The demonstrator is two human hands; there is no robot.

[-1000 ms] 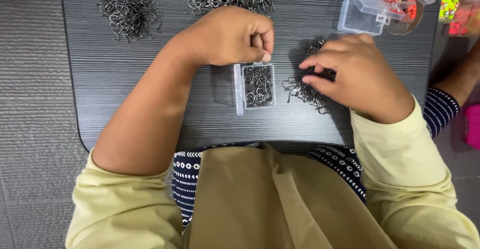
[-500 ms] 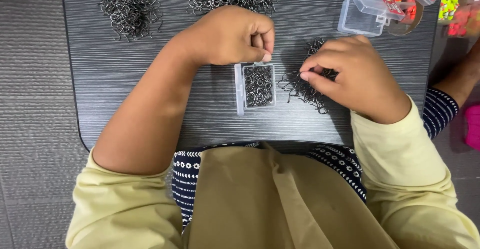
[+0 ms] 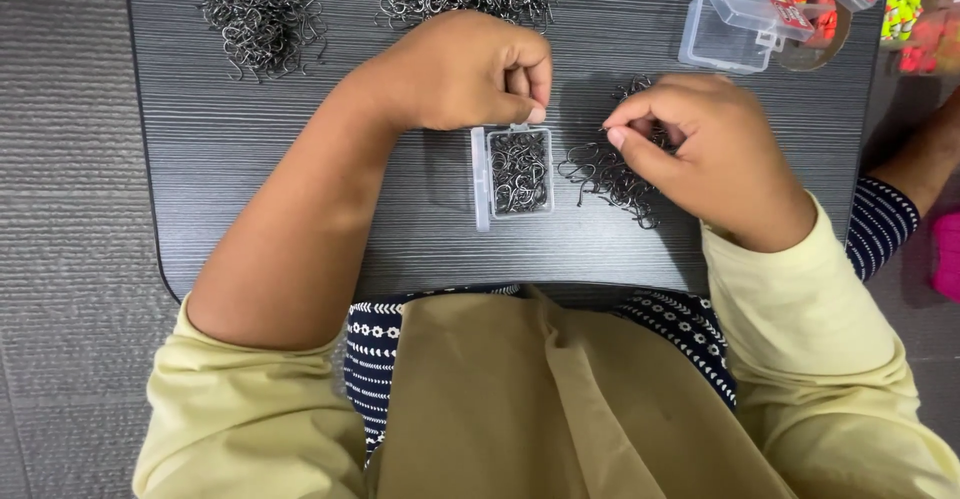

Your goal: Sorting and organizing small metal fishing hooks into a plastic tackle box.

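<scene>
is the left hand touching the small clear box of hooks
Touching. In the head view the left hand rests its fingertips on the top edge of the small clear box, with no gap visible between them.

We wear a soft pale yellow top with sleeves (image 3: 800, 309) pushed up our arms. Under it shows dark blue cloth (image 3: 380, 349) with little white patterns. A tan cloth (image 3: 540, 409) covers our lap.

Bare tabletop (image 3: 300, 179) left of the hook box (image 3: 518, 171) — hook piles (image 3: 262, 17) crowd the far edge.
</scene>
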